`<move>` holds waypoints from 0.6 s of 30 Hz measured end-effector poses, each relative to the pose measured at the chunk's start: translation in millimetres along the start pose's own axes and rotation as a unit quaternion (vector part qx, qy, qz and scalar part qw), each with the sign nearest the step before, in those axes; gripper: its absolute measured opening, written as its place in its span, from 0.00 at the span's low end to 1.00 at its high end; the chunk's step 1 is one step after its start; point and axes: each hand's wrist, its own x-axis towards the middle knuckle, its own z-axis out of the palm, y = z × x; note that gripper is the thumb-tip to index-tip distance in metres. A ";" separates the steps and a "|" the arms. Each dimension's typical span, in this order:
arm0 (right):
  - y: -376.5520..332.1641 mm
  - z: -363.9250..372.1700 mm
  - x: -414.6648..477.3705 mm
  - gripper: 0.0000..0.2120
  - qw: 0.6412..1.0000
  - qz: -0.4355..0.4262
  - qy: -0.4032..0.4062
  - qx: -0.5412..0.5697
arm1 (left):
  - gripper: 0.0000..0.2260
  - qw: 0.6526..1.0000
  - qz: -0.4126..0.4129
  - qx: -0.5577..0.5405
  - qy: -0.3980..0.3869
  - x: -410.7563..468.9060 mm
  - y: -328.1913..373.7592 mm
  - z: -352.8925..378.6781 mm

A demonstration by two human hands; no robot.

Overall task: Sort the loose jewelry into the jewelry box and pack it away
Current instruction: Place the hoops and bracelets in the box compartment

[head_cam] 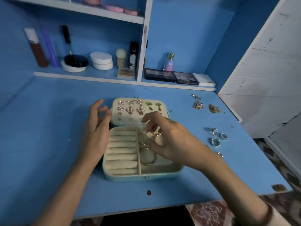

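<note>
- Your two forearms reach in from the near edge, with a sleeve cuff (270,214) on the right one.
- Beneath them lies a blue desk (48,144) against a blue wall; a white panel (268,79) stands at the right.
- On the far shelf (84,75) are bottles, round white compacts (101,60) and dark palettes (171,76).
- At mid-desk the jewelry box (143,174), pale teal outside and cream inside, lies open, its lid (127,121) on the far side.
- Earrings (135,106) are pinned to the lid in rows, among them starfish shapes and green stones.
- In the base, ring rolls (122,144) fill the left compartment and gold hoops (147,156) lie in the right one.
- Your right hand (167,137) is over that right compartment, thumb and curled fingers pinching one of the hoops.
- Your left hand (97,128) is open with relaxed fingers at the lid's left edge.
- Silver rings (215,137) lie loose to the right of the box, and tangled chains (197,104) lie farther back.
</note>
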 end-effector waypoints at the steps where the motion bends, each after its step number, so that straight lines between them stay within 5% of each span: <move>1: -0.3 5.8 1.2 0.23 1.000 -0.007 0.008 -0.027 | 0.16 1.000 0.000 0.005 0.000 -0.6 0.9 1.1; 7: 1.6 23.3 5.1 0.26 0.981 -0.060 0.050 -0.175 | 0.16 0.999 0.011 0.032 0.004 -1.2 3.8 1.8; 18: -3.4 24.6 4.5 0.24 0.999 -0.018 0.031 -0.038 | 0.16 0.999 0.006 0.040 0.005 0.4 0.1 0.9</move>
